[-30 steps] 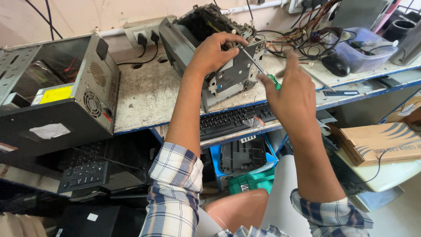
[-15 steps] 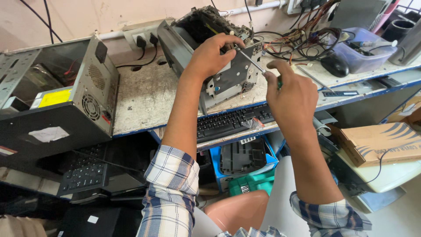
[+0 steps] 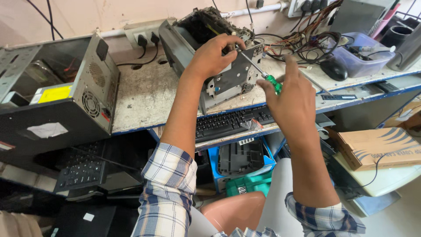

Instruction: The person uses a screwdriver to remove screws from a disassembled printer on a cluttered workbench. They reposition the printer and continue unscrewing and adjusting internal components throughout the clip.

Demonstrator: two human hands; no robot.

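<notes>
In the head view, the left hand (image 3: 212,55) lay curled over the top of a partly stripped grey metal device with an open black top (image 3: 210,57), gripping its upper edge with the fingers closed round the metal. The device stood tilted on the worn, stained desk (image 3: 140,96), towards the far middle, just right of a wall socket with two black plugs (image 3: 144,37).

The right hand (image 3: 291,103) pinched a slim screwdriver with a green translucent handle (image 3: 261,72) between thumb and fingertips, the forefinger lifted and pointing up. The steel shaft slanted up and to the left, and its tip met the device close beside the left hand's fingers.

A black keyboard (image 3: 232,123) sat on a pull-out shelf under the near edge of the desk, just below the device. At the left stood an open grey computer case with a yellow sticker (image 3: 57,96), its vented back panel turned towards the device and well apart from it. To the far right lay a tangle of coloured wires (image 3: 307,37), a black computer mouse (image 3: 334,69) and a clear blue plastic tub (image 3: 364,55), all near one another. Lower right, a brown cardboard box (image 3: 379,147) rested on a pale surface. Below the keyboard, a blue crate holding black plastic parts (image 3: 241,158) sat on the floor. Both forearms wore rolled plaid sleeves (image 3: 169,188).
</notes>
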